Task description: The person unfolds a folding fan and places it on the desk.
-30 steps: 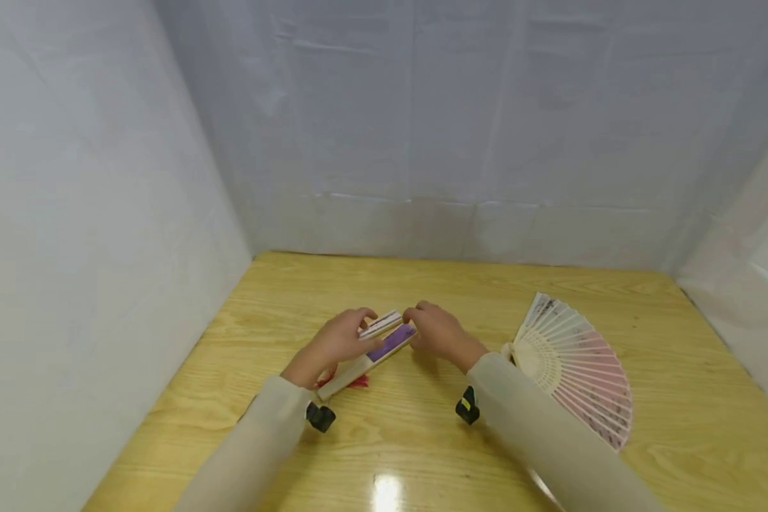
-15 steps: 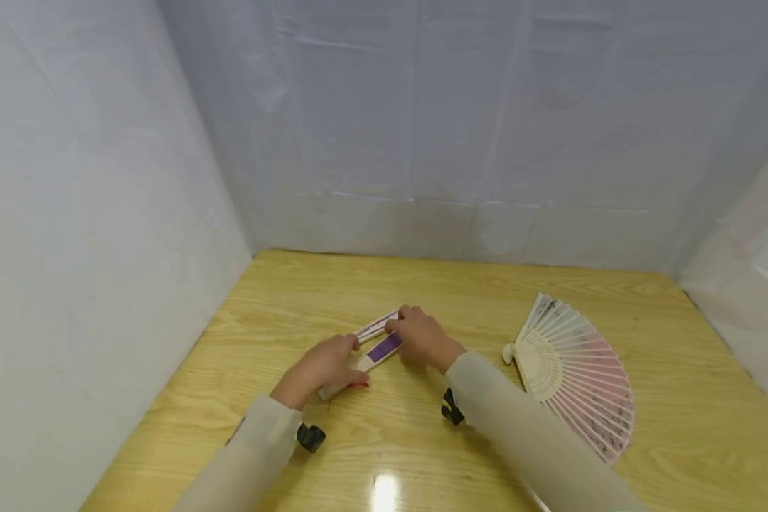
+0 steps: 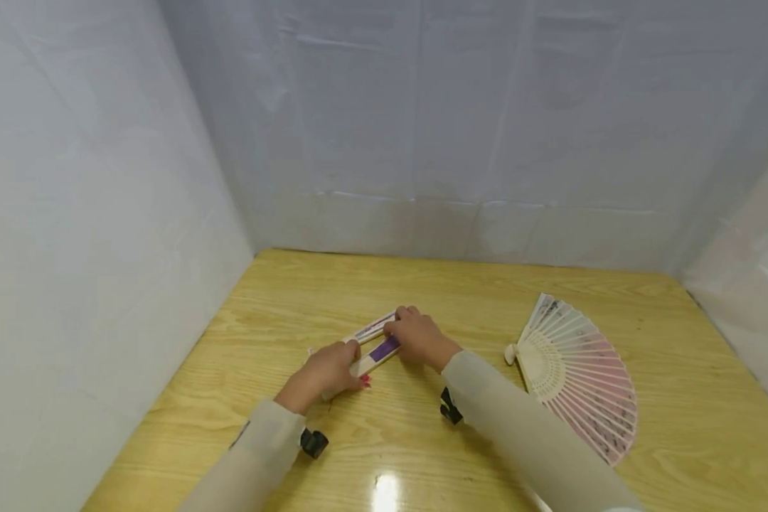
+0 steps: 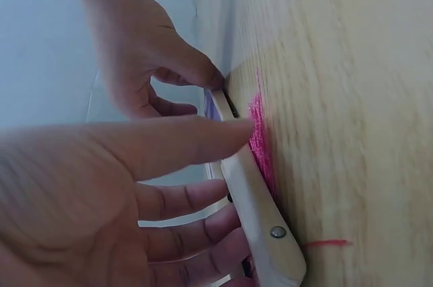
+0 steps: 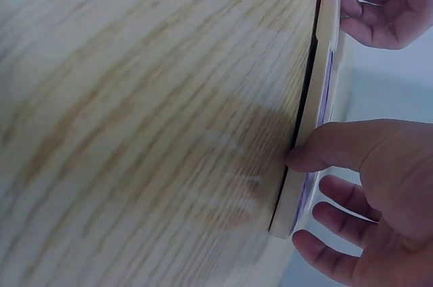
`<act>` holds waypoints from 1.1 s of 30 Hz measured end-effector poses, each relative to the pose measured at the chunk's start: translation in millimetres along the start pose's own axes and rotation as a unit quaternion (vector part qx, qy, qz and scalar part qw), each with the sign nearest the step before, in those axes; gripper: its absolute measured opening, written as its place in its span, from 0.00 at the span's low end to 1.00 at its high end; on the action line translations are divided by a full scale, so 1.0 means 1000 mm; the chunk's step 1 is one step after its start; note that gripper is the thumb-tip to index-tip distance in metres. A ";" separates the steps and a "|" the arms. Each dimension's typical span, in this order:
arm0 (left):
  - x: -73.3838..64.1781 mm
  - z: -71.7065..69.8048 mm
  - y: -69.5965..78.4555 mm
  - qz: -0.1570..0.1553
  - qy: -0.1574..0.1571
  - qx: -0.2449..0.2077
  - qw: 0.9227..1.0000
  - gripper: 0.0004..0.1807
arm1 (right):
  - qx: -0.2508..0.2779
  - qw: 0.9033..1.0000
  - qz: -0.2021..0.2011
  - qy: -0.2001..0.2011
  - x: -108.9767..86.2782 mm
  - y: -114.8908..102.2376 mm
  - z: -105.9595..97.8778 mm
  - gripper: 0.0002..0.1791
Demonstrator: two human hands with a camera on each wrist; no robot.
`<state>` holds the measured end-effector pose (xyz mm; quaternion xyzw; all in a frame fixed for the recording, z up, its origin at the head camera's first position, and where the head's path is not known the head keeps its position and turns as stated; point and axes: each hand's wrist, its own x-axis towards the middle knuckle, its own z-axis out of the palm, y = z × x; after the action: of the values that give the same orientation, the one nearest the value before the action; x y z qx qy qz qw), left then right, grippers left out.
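Note:
A folded hand fan (image 3: 385,348) with pale wooden sticks and a purple panel lies slantwise on the table, a white patterned strip (image 3: 370,332) running alongside its far edge. My left hand (image 3: 328,368) holds the riveted lower end, thumb on the near side and fingers behind the sticks (image 4: 256,195). At the upper end my right hand (image 3: 419,337) grips the fan, its thumb against the near edge of the wood (image 5: 298,185) and its fingers on the far side. A pink-red tassel (image 4: 258,139) lies against the near side, partly covered by my left thumb in the head view.
To the right a second hand fan (image 3: 579,377), pink and white with pale ribs, lies spread out, just beyond my right forearm. White sheeting (image 3: 422,128) stands behind and on both sides of the wooden table (image 3: 461,455).
My left hand has slid down and left to the fan's riveted end. My right hand has moved slightly left and now covers the upper end. The spread fan has stayed put.

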<state>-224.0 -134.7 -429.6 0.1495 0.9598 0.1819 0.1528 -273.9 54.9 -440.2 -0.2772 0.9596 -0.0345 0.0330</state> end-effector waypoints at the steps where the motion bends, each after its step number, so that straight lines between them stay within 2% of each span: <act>1: 0.000 0.000 0.000 -0.002 0.002 0.001 1.000 0.20 | -0.001 1.000 0.000 0.001 0.000 0.000 0.000 0.10; 10: 0.001 0.001 0.000 0.003 0.012 0.014 1.000 0.09 | -0.017 1.000 0.000 0.005 0.004 0.001 0.005 0.07; 17: 0.001 -0.001 0.003 0.000 0.027 0.002 1.000 0.09 | -0.043 0.999 -0.008 -0.007 0.004 0.005 0.003 0.08; 22: 0.003 -0.004 0.005 0.013 0.035 -0.006 0.999 0.11 | -0.057 0.998 -0.028 -0.008 0.000 0.015 -0.001 0.11; 27: 0.005 -0.006 0.004 0.039 0.029 -0.019 0.999 0.11 | -0.013 0.999 -0.045 -0.019 -0.007 0.027 -0.008 0.13; 30: 0.006 -0.007 0.002 0.059 0.010 -0.042 0.997 0.13 | 0.054 0.996 -0.050 -0.046 -0.012 0.033 -0.016 0.14; 33: 0.007 -0.008 0.000 0.091 -0.021 -0.074 0.993 0.17 | 0.110 0.989 -0.054 -0.087 -0.019 0.037 -0.025 0.15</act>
<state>-233.2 -134.7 -424.1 0.2286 0.9226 0.2621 0.1667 -280.1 97.5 -417.5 -0.3255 0.9270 -0.1175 0.1448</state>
